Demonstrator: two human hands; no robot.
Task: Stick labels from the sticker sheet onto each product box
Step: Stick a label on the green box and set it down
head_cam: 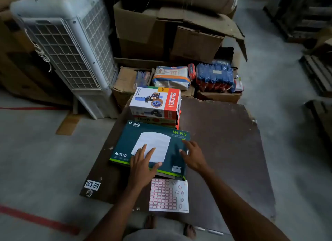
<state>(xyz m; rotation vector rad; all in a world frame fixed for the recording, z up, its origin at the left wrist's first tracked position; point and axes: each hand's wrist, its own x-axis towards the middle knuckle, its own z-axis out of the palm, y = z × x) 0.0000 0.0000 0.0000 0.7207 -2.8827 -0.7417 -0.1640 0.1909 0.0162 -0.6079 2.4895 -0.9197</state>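
Observation:
A dark teal Omada Wi-Fi box [124,141] lies flat on a brown board [224,141]. My left hand [143,166] rests palm down on the box's near left part, fingers spread over the white disc picture. Fingers apart, my right hand [195,155] touches the box's right edge. A white sticker sheet [168,195] with rows of red-bordered labels lies just in front of the box, its right part mostly peeled. Behind the teal box stands a white and red Khyati box [154,101] stacked on other boxes [154,120].
A white air cooler [68,42] stands at the back left. Open cardboard cartons [161,30] and packs of goods [213,78] crowd the back. A WS-09 tag [92,185] marks the board's near left corner. Red floor tape [36,219] runs at left. My feet [189,230] are at the board's near edge.

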